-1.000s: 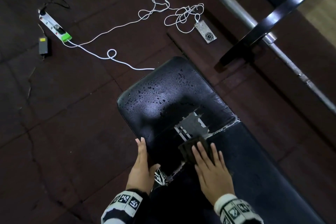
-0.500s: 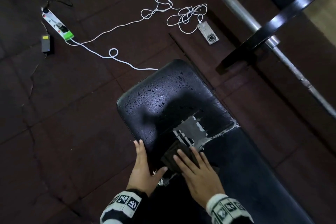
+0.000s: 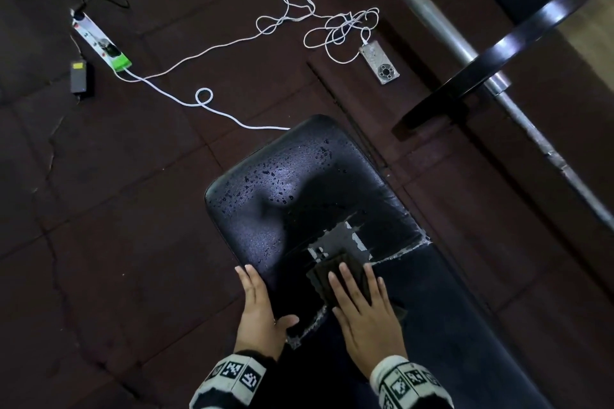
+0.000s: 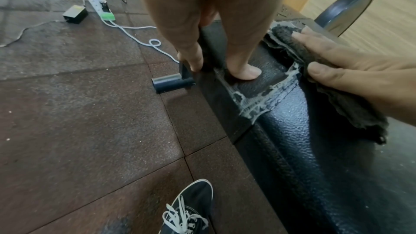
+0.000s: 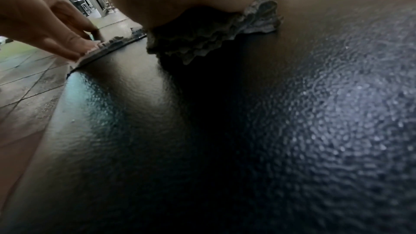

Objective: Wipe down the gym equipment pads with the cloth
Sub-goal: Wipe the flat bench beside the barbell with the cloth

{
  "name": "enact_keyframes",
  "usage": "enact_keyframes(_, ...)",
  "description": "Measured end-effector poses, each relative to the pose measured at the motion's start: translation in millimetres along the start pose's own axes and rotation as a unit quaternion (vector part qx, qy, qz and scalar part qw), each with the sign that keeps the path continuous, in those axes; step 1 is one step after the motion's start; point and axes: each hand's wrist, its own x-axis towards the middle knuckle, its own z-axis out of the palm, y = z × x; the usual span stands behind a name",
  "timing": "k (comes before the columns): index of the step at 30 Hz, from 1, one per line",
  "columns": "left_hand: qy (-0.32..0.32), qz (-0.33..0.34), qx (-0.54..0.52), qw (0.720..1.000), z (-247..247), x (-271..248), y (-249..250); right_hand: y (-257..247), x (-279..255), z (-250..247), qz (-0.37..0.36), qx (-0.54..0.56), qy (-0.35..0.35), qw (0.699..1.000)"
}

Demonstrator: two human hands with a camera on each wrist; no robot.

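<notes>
A black padded bench fills the head view: a short pad [image 3: 282, 206] beaded with water drops at its far end, and a longer pad [image 3: 458, 325] nearer me. The cover is torn and grey at the seam [image 3: 342, 236] between them. A dark cloth [image 3: 327, 271] lies on the seam, and my right hand [image 3: 365, 309] presses it flat with straight fingers. In the left wrist view the cloth [image 4: 290, 42] bunches under that hand [image 4: 360, 72]. My left hand [image 3: 259, 312] rests on the short pad's left edge, thumb [image 4: 244, 71] on top and fingers down the side.
On the dark rubber floor tiles lie a power strip [image 3: 99, 41], a black adapter [image 3: 79, 76], a looping white cable [image 3: 206, 100] and a phone [image 3: 378, 61]. A barbell [image 3: 442, 23] with a black plate [image 3: 491, 60] lies to the right. My shoe [image 4: 186, 209] stands left of the bench.
My right hand slid the cloth left along the seam, then back to the right under the torn patch. The left hand stayed on the pad's edge.
</notes>
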Motion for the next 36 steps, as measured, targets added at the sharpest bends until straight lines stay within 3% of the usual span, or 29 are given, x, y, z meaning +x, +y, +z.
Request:
enact_keyframes(13, 0.003, -0.026, 0.049, 0.998, -1, 1, 6, 64, -87, 21, -0.064, -0.052, -0.032, 0.996)
enact_keyframes(20, 0.018, 0.003, 0.082, 0.996, 3, 4, -5, 123, -120, 15, -0.001, -0.065, -0.023, 0.998)
enact_keyframes(26, 0.022, 0.0, 0.085, 0.996, 4, 1, -2, 124, -73, -1, 0.032, -0.038, 0.049, 0.998)
enact_keyframes(31, 0.019, -0.008, 0.074, 0.997, 4, 3, 0, 74, 5, -14, -0.08, -0.031, 0.084, 0.993)
enact_keyframes(36, 0.017, -0.016, 0.066, 0.998, 5, 3, 2, 28, 45, -21, -0.14, -0.047, 0.078, 0.986)
